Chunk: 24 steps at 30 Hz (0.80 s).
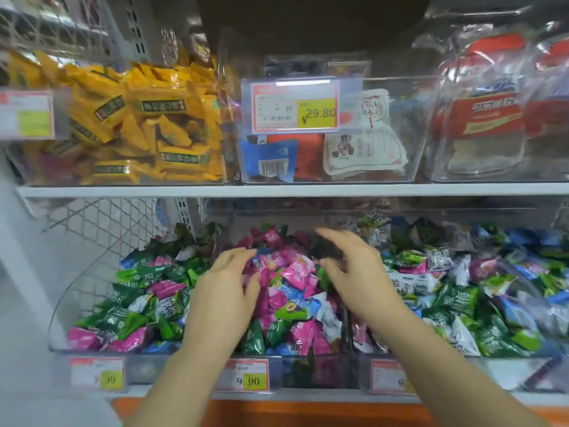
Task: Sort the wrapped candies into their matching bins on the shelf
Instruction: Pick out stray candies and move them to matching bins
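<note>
Head view, lower tier of a shop shelf. Three clear plastic bins are standing side by side, each heaped with small wrapped candies. The middle clear bin [308,375] is holding mostly pink foil-wrapped candies [297,272], with a few green and pale blue ones lying among them. The left clear bin [70,298] is holding chiefly green wrapped candies [135,322] with some pink mixed in. The right clear bin [523,375] is carrying a green, white and blue mix [455,300].

Both bare hands are reaching over the middle bin. The left hand [226,288] is lying palm down on the pink heap, its fingers [237,254] stretched forward and relaxed, their tips touching a blue wrapper edge – nothing is clasped. The right hand [357,269] is hovering just beside it with fingers [331,237] spread and smeared by motion blur, so whether they are pinching a candy cannot be told.

A yellow-and-red price tag reading 9.90 [246,375] is hanging on the front of the middle bin. Above the white shelf board [123,191], a clear tub of yellow flat packets [160,118] is sitting left of a tub bearing a 29.80 price label [295,106].
</note>
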Motion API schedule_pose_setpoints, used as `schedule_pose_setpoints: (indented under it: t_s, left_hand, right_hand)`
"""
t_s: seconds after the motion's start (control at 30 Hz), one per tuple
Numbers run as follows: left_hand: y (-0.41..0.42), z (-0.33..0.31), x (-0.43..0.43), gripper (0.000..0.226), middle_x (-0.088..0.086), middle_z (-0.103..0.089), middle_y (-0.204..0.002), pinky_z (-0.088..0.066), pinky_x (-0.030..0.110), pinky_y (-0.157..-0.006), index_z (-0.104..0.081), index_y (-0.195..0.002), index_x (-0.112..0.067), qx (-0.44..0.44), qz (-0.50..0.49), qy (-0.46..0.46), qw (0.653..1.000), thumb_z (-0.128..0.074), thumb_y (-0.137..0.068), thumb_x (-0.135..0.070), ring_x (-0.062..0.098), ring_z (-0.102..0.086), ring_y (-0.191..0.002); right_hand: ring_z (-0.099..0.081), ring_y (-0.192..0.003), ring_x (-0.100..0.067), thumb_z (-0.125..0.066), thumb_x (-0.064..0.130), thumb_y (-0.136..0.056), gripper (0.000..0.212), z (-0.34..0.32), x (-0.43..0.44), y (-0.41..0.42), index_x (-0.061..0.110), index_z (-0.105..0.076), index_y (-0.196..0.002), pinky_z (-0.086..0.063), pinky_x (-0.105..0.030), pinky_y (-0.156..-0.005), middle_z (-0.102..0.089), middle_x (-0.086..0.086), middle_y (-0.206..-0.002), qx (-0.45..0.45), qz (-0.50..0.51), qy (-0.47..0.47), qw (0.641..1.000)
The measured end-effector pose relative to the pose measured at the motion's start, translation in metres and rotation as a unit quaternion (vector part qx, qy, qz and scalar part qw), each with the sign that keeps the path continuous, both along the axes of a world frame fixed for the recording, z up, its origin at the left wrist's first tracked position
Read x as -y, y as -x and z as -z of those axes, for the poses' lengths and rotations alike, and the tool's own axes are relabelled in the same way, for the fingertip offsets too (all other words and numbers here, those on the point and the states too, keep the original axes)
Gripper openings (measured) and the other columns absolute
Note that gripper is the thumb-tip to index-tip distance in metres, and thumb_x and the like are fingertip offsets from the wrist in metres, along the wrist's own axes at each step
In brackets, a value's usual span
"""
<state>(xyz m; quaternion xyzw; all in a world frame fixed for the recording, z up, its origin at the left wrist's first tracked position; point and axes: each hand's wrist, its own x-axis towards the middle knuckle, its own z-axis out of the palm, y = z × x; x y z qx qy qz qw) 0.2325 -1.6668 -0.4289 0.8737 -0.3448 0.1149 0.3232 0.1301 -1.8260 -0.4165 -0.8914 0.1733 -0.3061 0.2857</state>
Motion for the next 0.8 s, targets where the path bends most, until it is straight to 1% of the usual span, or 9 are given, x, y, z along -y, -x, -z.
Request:
schedule_pose_setpoints:
  t_s: [0.1, 0.2, 0.3, 0.4, 0.53, 0.63, 0.73, 0.77, 0.8]
  left_hand:
    - [0.005, -0.001, 0.003, 0.036, -0.009, -0.049, -0.135, -0.044, 0.039, -0.099, -0.058, -0.128, -0.025, 0.024, 0.008, -0.019, 1.0, -0.058, -0.091, -0.027, 0.019, -0.058, -0.107]
    - [0.011, -0.001, 0.009, 0.032, -0.011, -0.053, -0.13, -0.041, 0.04, -0.102, -0.062, -0.122, -0.027, 0.023, 0.047, -0.014, 0.999, -0.058, -0.09, -0.029, 0.016, -0.055, -0.112]
    - [0.024, -0.001, 0.021, 0.033, -0.014, -0.053, -0.13, -0.035, 0.037, -0.108, -0.059, -0.125, -0.03, 0.019, 0.111, -0.034, 0.993, -0.054, -0.093, -0.033, 0.01, -0.05, -0.119]
    - [0.039, 0.0, 0.037, 0.036, -0.018, -0.048, -0.133, -0.031, 0.033, -0.111, -0.053, -0.131, -0.033, 0.021, 0.15, -0.051, 0.987, -0.049, -0.095, -0.036, 0.007, -0.045, -0.123]
    - [0.054, 0.005, 0.055, 0.038, -0.023, -0.041, -0.137, -0.026, 0.028, -0.11, -0.047, -0.134, -0.039, 0.034, 0.169, -0.073, 0.982, -0.044, -0.096, -0.042, 0.008, -0.041, -0.125]
    - [0.058, 0.008, 0.063, 0.036, -0.024, -0.036, -0.139, -0.022, 0.024, -0.105, -0.048, -0.132, -0.041, 0.039, 0.182, -0.087, 0.979, -0.041, -0.097, -0.042, 0.004, -0.038, -0.124]
    - [0.06, 0.011, 0.066, 0.032, -0.023, -0.037, -0.137, -0.022, 0.023, -0.102, -0.053, -0.127, -0.042, 0.039, 0.192, -0.078, 0.977, -0.044, -0.097, -0.038, 0.004, -0.045, -0.115]
    - [0.061, 0.011, 0.067, 0.03, -0.023, -0.041, -0.135, -0.022, 0.023, -0.1, -0.057, -0.124, -0.042, 0.047, 0.194, -0.065, 0.978, -0.047, -0.096, -0.035, 0.004, -0.045, -0.111]
    - [0.062, 0.01, 0.067, 0.027, -0.022, -0.045, -0.132, -0.022, 0.023, -0.1, -0.061, -0.119, -0.041, 0.058, 0.196, -0.046, 0.978, -0.052, -0.095, -0.032, 0.001, -0.042, -0.108]
  right_hand:
    - [-0.05, -0.091, 0.0, -0.059, 0.006, -0.09, 0.039, -0.003, 0.011, 0.016, 0.024, -0.059, -0.125, -0.027, 0.009, -0.076, -0.053, 0.013, -0.115, 0.003, 0.012, 0.002, 1.0]
    - [-0.055, -0.098, 0.0, -0.059, 0.011, -0.091, 0.031, -0.004, 0.024, 0.035, 0.027, -0.063, -0.117, -0.036, 0.0, -0.08, -0.06, 0.016, -0.112, -0.021, 0.025, -0.014, 0.999]
    - [-0.056, -0.091, 0.007, -0.059, 0.011, -0.091, 0.027, -0.005, 0.033, 0.056, 0.027, -0.065, -0.112, -0.04, 0.002, -0.072, -0.063, 0.019, -0.1, -0.034, 0.035, -0.026, 0.998]
    - [-0.058, -0.086, 0.01, -0.062, 0.01, -0.089, 0.026, -0.001, 0.037, 0.073, 0.028, -0.065, -0.107, -0.042, 0.001, -0.072, -0.065, 0.019, -0.095, -0.035, 0.039, -0.044, 0.998]
    - [-0.052, -0.092, 0.007, -0.066, 0.027, -0.087, 0.03, 0.003, 0.038, 0.087, 0.03, -0.062, -0.116, -0.041, -0.005, -0.084, -0.056, 0.023, -0.103, -0.108, 0.036, 0.009, 0.993]
    - [-0.05, -0.099, 0.007, -0.064, 0.036, -0.088, 0.038, 0.004, 0.039, 0.092, 0.032, -0.057, -0.124, -0.035, -0.002, -0.081, -0.055, 0.023, -0.111, -0.146, 0.025, 0.045, 0.988]
    - [-0.053, -0.107, 0.001, -0.061, 0.037, -0.09, 0.039, 0.008, 0.04, 0.09, 0.032, -0.055, -0.128, -0.042, -0.012, -0.09, -0.059, 0.016, -0.121, -0.178, 0.017, 0.082, 0.98]
    - [-0.054, -0.104, 0.001, -0.061, 0.035, -0.09, 0.038, 0.009, 0.041, 0.089, 0.031, -0.056, -0.127, -0.044, -0.015, -0.09, -0.061, 0.015, -0.119, -0.18, 0.017, 0.084, 0.98]
    - [-0.054, -0.096, 0.002, -0.061, 0.032, -0.091, 0.035, 0.011, 0.043, 0.088, 0.03, -0.059, -0.125, -0.044, -0.014, -0.086, -0.063, 0.016, -0.111, -0.177, 0.021, 0.081, 0.981]
